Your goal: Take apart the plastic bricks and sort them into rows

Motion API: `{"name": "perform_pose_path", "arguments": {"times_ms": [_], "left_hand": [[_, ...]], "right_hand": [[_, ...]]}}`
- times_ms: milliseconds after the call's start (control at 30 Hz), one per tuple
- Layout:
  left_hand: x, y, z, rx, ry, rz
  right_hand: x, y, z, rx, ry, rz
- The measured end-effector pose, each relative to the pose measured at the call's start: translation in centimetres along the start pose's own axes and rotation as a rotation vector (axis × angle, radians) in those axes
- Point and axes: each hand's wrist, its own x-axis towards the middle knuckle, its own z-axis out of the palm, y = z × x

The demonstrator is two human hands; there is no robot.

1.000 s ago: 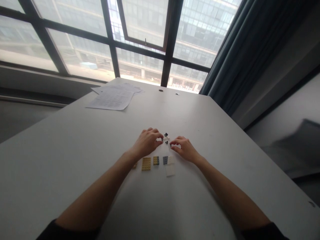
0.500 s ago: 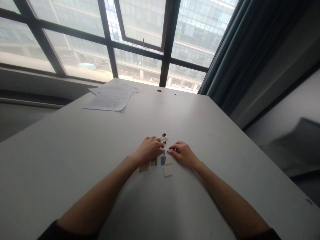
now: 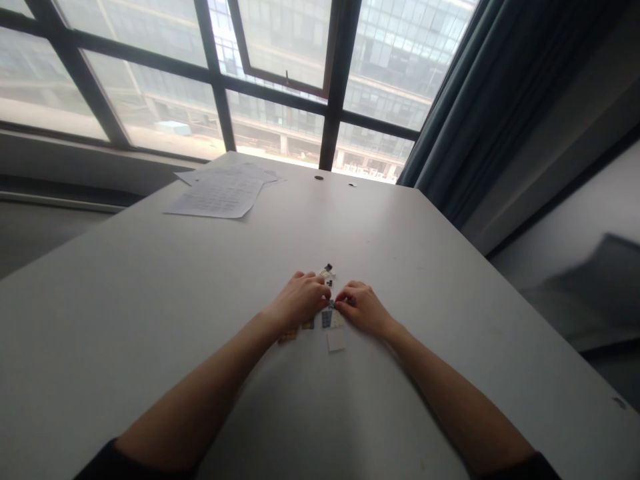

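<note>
My left hand [image 3: 303,299] is closed in a pinch on a small grey building brick [image 3: 331,304]. From the other side, my right hand [image 3: 365,311] pinches another small grey brick against it; the fingertips partly hide both pieces. Just below the fingers lie a blue-grey studded plate [image 3: 327,319] and a white studded plate [image 3: 337,321], side by side. Nearer to me is a smooth white square tile [image 3: 336,342]. A yellowish-brown studded plate [image 3: 289,336] and a darker-edged one [image 3: 309,325] show partly under my left wrist.
Beyond my fingers sit several small pieces: a dark one [image 3: 328,267], white ones [image 3: 327,275] and a black one [image 3: 329,283]. Printed paper sheets [image 3: 220,195] lie at the far left of the white table [image 3: 320,413]. Windows and a dark curtain [image 3: 445,133] stand behind.
My right hand has moved slightly left, bringing its grey brick against the one at my left fingertips. The gap between the two hands has narrowed.
</note>
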Motion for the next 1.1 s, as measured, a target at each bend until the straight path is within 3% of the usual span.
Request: {"name": "perform_pose_path", "arguments": {"times_ms": [567,833,900,1100], "left_hand": [[0.0,-0.1,-0.2,-0.008,0.007,0.000],[-0.6,-3.5,-2.5,0.058,0.206,-0.300],[-0.8,-4.2,-2.4,0.056,0.179,-0.313],[-0.9,-4.4,-1.4,0.034,0.017,-0.160]], "right_hand": [[-0.1,0.3,0.1,-0.009,0.023,0.000],[0.5,2.4,-0.4,0.046,0.133,0.044],[1.0,2.7,-0.5,0.035,0.130,0.044],[3.4,2.1,-0.4,-0.072,0.099,0.005]]}}
